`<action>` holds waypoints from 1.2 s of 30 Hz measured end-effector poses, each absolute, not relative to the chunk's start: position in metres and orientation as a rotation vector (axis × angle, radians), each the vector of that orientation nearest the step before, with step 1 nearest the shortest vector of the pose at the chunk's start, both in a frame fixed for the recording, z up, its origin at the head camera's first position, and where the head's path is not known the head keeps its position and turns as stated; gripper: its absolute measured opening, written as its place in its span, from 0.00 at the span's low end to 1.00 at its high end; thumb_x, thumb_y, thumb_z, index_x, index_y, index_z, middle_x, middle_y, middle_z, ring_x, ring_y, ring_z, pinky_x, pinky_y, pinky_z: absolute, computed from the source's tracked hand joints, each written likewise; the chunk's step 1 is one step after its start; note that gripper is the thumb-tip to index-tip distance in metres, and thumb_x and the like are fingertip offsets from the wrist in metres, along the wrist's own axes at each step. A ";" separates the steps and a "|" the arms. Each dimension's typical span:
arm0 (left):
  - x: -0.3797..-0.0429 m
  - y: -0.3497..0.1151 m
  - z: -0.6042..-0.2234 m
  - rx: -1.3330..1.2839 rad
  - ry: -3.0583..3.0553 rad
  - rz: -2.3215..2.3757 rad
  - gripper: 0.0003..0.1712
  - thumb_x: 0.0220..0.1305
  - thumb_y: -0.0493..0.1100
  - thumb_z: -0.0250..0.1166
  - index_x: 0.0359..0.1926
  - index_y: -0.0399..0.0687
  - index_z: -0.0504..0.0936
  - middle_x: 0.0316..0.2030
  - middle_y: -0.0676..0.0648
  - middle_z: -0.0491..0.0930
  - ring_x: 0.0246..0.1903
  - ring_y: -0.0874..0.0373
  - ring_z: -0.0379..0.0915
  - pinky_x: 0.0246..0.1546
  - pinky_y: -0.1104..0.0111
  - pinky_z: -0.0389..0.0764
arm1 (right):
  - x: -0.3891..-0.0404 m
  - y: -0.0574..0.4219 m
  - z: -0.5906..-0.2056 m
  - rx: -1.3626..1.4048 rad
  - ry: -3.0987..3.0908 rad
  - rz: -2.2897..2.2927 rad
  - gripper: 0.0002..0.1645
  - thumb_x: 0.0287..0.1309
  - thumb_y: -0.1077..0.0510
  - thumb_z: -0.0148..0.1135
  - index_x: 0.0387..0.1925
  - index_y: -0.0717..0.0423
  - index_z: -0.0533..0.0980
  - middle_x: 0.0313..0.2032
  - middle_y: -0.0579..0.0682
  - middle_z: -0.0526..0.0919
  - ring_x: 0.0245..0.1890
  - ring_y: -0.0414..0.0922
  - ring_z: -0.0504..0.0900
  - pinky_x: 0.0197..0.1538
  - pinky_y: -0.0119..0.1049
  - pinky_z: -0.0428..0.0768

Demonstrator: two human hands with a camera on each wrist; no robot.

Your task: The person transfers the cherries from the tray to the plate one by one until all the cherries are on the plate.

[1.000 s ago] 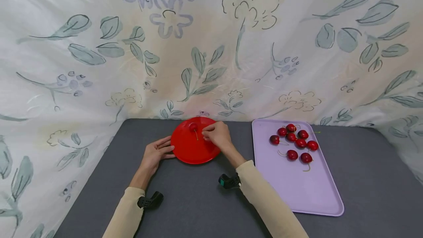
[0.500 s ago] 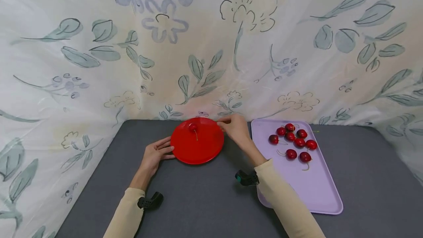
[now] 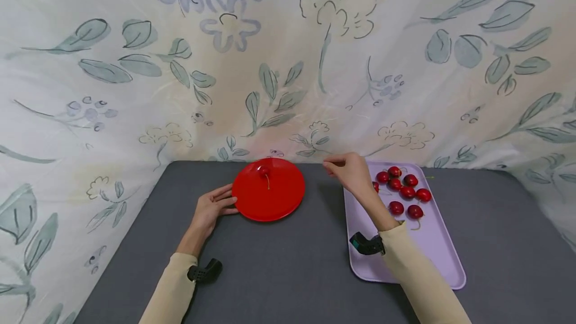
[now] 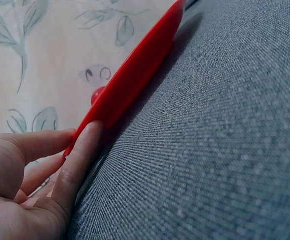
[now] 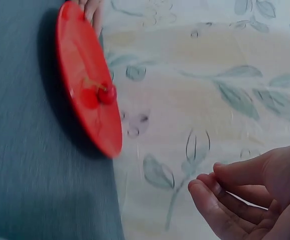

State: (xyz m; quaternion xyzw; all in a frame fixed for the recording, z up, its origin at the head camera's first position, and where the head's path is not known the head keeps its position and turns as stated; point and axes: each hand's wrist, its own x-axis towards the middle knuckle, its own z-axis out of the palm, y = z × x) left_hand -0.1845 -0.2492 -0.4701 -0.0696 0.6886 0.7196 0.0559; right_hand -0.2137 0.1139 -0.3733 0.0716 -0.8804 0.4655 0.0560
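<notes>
A round red plate (image 3: 270,204) lies on the dark grey table, and one cherry (image 3: 264,171) with its stem rests on it toward the back. My left hand (image 3: 211,209) pinches the plate's left rim. In the left wrist view, fingers (image 4: 82,150) lie on both sides of that rim. Between the plate and the lilac tray (image 3: 382,259), my right hand (image 3: 353,173) is in the air over the tray's left edge. Its fingers are loosely bent, thumb near the fingertips, with nothing seen between them in the right wrist view.
Several cherries (image 3: 407,193) with stems lie in the back part of the lilac tray, right of the plate. A patterned floral cloth (image 3: 279,64) hangs behind the grey table (image 3: 279,274) and runs down its left side.
My right hand has moved right, from above the plate to the tray's left edge. The cherry on the plate and my left hand at the rim have stayed in place.
</notes>
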 end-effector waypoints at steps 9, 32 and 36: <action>-0.188 -0.250 -0.468 -0.207 2.095 2.171 0.31 0.65 0.31 0.63 0.68 0.35 0.68 0.62 0.32 0.70 0.41 0.60 0.83 0.40 0.63 0.87 | -0.212 0.167 -0.375 0.169 -2.697 1.381 0.17 0.65 0.56 0.63 0.48 0.66 0.83 0.38 0.62 0.86 0.36 0.55 0.87 0.41 0.40 0.86; -0.188 -0.251 -0.469 -0.179 2.071 2.185 0.31 0.66 0.31 0.63 0.68 0.34 0.67 0.62 0.32 0.71 0.41 0.59 0.84 0.40 0.62 0.86 | -0.167 0.272 -0.383 -0.093 -2.855 1.033 0.28 0.66 0.46 0.61 0.49 0.69 0.81 0.31 0.58 0.87 0.30 0.50 0.81 0.21 0.31 0.70; -0.187 -0.251 -0.470 -0.176 2.069 2.189 0.31 0.65 0.32 0.64 0.68 0.34 0.67 0.62 0.32 0.71 0.41 0.59 0.84 0.40 0.62 0.86 | -0.157 0.284 -0.388 -0.123 -2.883 1.003 0.28 0.65 0.46 0.63 0.49 0.70 0.81 0.31 0.58 0.87 0.32 0.52 0.83 0.23 0.30 0.72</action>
